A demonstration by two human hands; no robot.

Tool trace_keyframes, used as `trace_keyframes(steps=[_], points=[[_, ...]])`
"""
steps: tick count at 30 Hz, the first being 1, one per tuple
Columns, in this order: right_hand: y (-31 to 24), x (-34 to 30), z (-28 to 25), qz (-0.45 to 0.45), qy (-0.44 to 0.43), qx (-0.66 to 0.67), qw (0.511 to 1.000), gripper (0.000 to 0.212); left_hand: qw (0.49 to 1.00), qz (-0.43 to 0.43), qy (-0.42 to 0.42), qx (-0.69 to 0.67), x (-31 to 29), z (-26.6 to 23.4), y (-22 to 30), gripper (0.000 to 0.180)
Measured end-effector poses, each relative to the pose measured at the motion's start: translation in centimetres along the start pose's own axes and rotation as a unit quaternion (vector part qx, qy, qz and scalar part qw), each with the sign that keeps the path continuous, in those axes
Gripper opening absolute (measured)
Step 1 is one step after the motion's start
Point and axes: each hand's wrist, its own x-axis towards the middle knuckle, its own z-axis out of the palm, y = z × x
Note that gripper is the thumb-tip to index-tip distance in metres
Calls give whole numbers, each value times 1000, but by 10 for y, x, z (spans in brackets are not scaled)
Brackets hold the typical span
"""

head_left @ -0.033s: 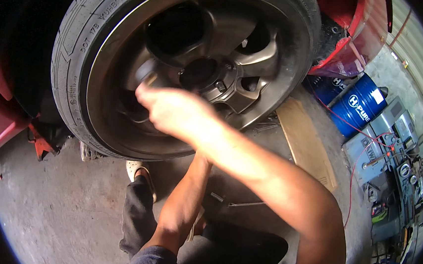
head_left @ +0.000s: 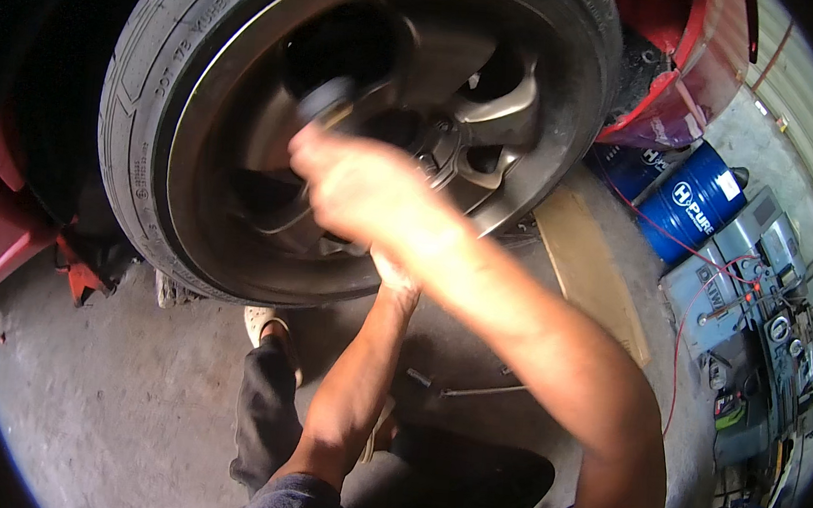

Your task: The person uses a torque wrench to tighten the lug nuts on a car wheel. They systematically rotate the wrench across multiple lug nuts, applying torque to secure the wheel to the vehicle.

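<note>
Lying on concrete floor (head_left: 139, 376) near wheel (head_left: 455, 67): tan board (head_left: 591, 278); blue drums (head_left: 664, 238) beyond.

The wheel (head_left: 449, 55) blocks ahead; leftward, room lies above the floor (head_left: 128, 394).

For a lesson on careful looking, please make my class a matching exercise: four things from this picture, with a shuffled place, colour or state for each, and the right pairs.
Things
1. Right hand
2. Left hand
3. Metal wheel
4. Drums

Places, colours and states
A. Blue, to the right in the picture
B. Partly hidden behind the right forearm
C. Spoked, encircled by a tyre
D. Blurred, holding a dark tool

Right pairs: 1-D, 2-B, 3-C, 4-A.
</note>
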Motion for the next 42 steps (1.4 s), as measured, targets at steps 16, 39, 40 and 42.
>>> trace_keyframes(steps=[16,39,40,42], points=[[143,-48,-199,126,309,-647,685,41,835,-2,412,364,19,77,20,18],[119,-38,-201,78,252,-680,684,23,880,-126,245,386,10,65,37,18],[153,-34,-205,94,253,-675,686,23,895,-132,225,361,9,65,41,14],[185,-31,-208,158,199,-582,772,28,919,-142,193,314,5,65,45,13]])
